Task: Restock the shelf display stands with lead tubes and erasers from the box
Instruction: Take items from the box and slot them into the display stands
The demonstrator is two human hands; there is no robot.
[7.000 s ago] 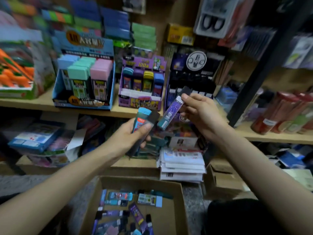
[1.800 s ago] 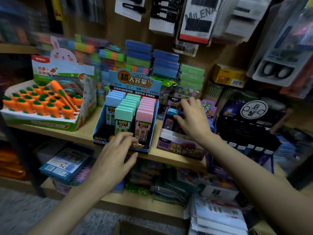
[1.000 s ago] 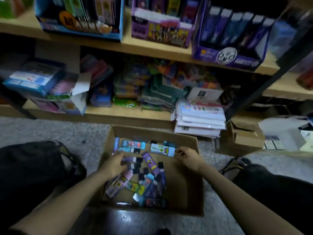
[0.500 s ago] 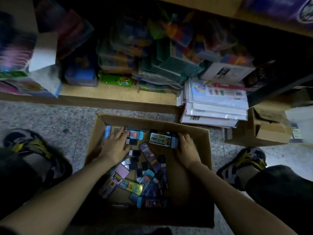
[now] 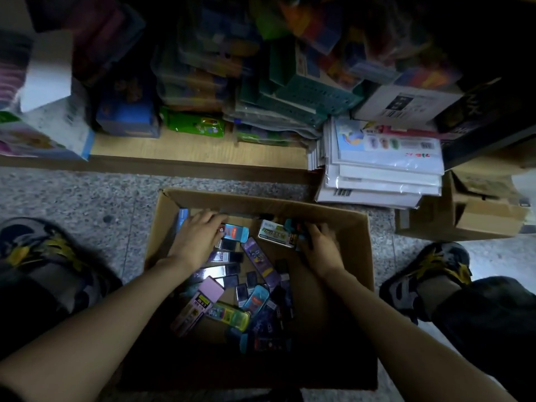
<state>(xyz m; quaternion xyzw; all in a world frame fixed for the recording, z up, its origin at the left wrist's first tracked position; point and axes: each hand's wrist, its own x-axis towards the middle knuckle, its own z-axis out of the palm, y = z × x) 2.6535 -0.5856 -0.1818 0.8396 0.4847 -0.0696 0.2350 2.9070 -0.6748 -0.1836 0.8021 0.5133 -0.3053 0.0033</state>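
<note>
Crouched over open brown cardboard box (image 5: 261, 203) on speckled grey floor (image 5: 72, 198), just in front of lowest wooden shelf (image 5: 188, 147). Left grip (image 5: 200, 236) laid in box's far left corner, fingers mostly straight across loose stock beside light-blue lead tube with red label (image 5: 236, 233); nothing plainly pinched. Right grip (image 5: 319, 245) toward far right side, fingers bent down among dark tubes just beside white-and-green wrapped eraser (image 5: 275, 234); clamped or not, cannot tell. Likely both reaching in to gather one kind per trip. Stock heaped mid-box: long purple lead tube (image 5: 258, 262), pink flat case with yellow label (image 5: 203, 298). Display stands out of view. Writing: digits on eraser wrapper and yellow label, too small to trust; barcode on stack of white plastic-wrapped packets (image 5: 383, 172) at shelf's right end.
</note>
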